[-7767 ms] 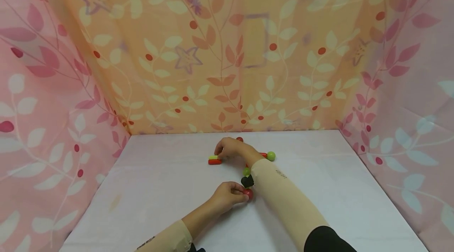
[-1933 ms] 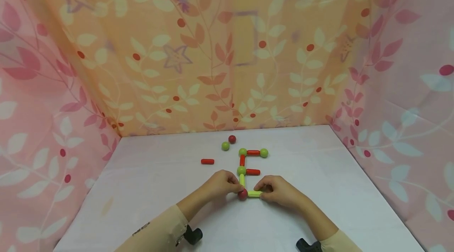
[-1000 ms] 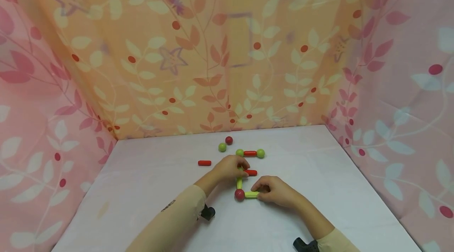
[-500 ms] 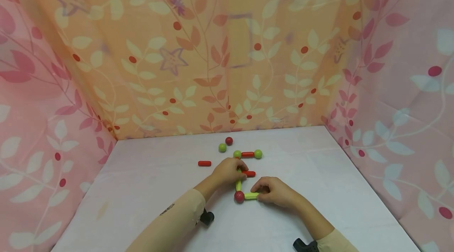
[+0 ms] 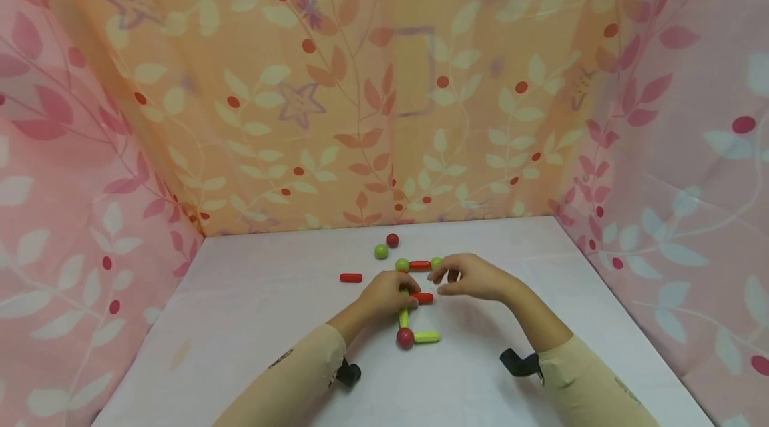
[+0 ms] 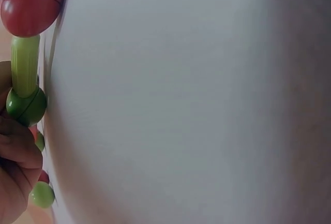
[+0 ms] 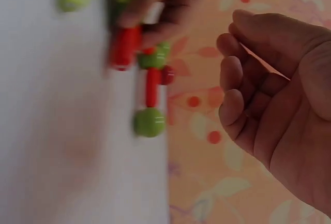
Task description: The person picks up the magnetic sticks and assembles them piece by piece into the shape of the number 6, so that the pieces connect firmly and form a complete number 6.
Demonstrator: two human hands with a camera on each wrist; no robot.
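Note:
My left hand [image 5: 384, 297] grips the middle green ball [image 6: 26, 106] of a ball-and-stick figure lying on the table; most of that ball is hidden in the head view. From it a red rod [image 5: 424, 298] points right, and a yellow-green rod [image 6: 25, 68] leads to a red ball [image 5: 405, 337] at the near end. Another yellow-green rod [image 5: 427, 336] sticks out rightward from the red ball. At the far end, a green ball [image 5: 402, 265] joins a red rod [image 5: 419, 265] and a second green ball. My right hand [image 5: 471, 277] hovers above the figure's right side, fingers loosely bent around nothing.
Behind the figure lie a loose green ball [image 5: 381, 251] and a loose dark red ball [image 5: 392, 240]. To the left is a loose red rod [image 5: 351, 277]. Patterned cloth [image 5: 360, 113] walls rise at the back and sides of the white table [image 5: 270, 313].
My left hand went from the near red ball to the middle green ball. My right hand has let go of the near yellow-green rod and moved up and away from me.

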